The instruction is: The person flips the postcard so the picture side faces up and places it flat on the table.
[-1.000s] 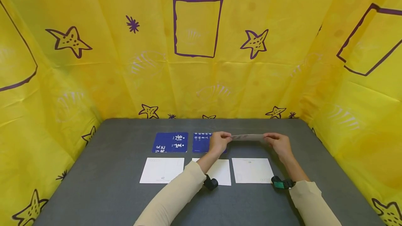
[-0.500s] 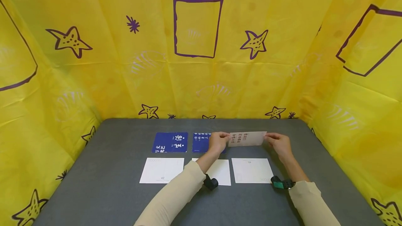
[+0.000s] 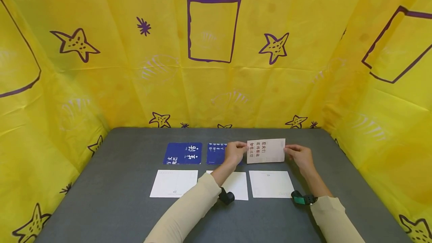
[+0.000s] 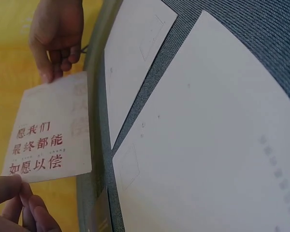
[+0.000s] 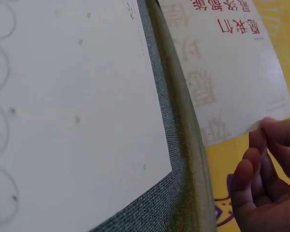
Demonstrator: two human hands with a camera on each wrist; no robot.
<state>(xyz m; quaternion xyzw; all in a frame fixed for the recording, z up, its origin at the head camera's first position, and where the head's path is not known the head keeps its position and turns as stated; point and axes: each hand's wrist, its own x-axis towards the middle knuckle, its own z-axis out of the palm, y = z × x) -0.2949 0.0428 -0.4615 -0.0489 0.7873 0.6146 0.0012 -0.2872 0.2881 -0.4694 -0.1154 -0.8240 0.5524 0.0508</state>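
A pale pink postcard (image 3: 271, 150) with dark red Chinese characters is held tilted up, its printed face toward me. My left hand (image 3: 233, 153) pinches its left edge between thumb and fingers. At the opposite edge, my right hand (image 3: 301, 156) pinches it the same way. Both wrist views show the pink postcard (image 4: 55, 111) gripped at its two ends. Below it on the table lies a white postcard (image 3: 271, 183), blank side up. Partly behind my left hand is a blue postcard (image 3: 216, 153) with white characters.
Another blue postcard (image 3: 183, 153) lies at the back left of the grey table (image 3: 111, 183). In the front row are a white postcard (image 3: 173, 183) at left and a white postcard (image 3: 237, 186) partly under my left forearm. A yellow patterned cloth (image 3: 212, 96) encloses the table.
The pink postcard has swung from nearly edge-on to showing its printed face, its lower edge coming down toward me. Both hands stay at its ends in almost the same place.
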